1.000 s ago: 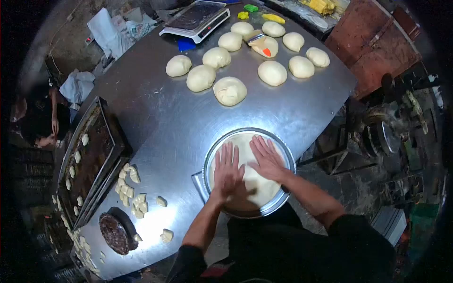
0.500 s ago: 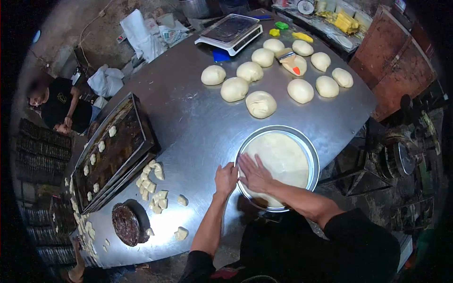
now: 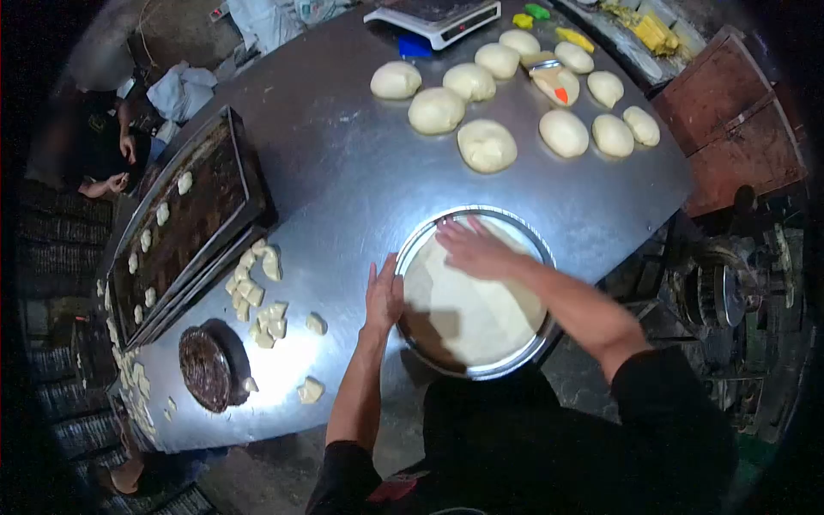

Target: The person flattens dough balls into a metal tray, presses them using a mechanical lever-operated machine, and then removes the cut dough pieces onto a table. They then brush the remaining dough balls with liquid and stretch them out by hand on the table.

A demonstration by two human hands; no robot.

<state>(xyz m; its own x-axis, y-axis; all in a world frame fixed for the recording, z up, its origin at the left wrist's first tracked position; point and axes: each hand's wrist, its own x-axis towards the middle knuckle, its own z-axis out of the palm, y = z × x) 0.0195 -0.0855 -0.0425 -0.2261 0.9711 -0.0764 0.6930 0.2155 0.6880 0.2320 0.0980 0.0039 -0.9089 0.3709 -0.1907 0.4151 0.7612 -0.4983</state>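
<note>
A round metal pan (image 3: pixel 542 342) stands at the table's near edge, with a flat sheet of pale dough (image 3: pixel 463 313) covering its inside. My right hand (image 3: pixel 477 249) lies on the dough close to the pan's far rim, palm down and fingers spread. Against the outside of the pan's left rim rests my left hand (image 3: pixel 384 293), its fingers pointing up and its thumb apart. Beyond the pan sit several smooth dough balls (image 3: pixel 487 145). A brush (image 3: pixel 546 67) with an orange-tipped handle lies across one of them.
Left of the pan are cut dough pieces (image 3: pixel 268 324) and a dark round dish (image 3: pixel 204 369). Stacked trays (image 3: pixel 249 202) hold small dough lumps. A scale (image 3: pixel 455 33) stands at the back. Another person (image 3: pixel 103 142) is at far left; a co-worker's arm (image 3: pixel 129 468) shows lower left.
My right hand has slid over the dough toward the far rim. My left hand has loosened from its closed grip on the rim. The view has shifted, and the pan appears turned or tilted.
</note>
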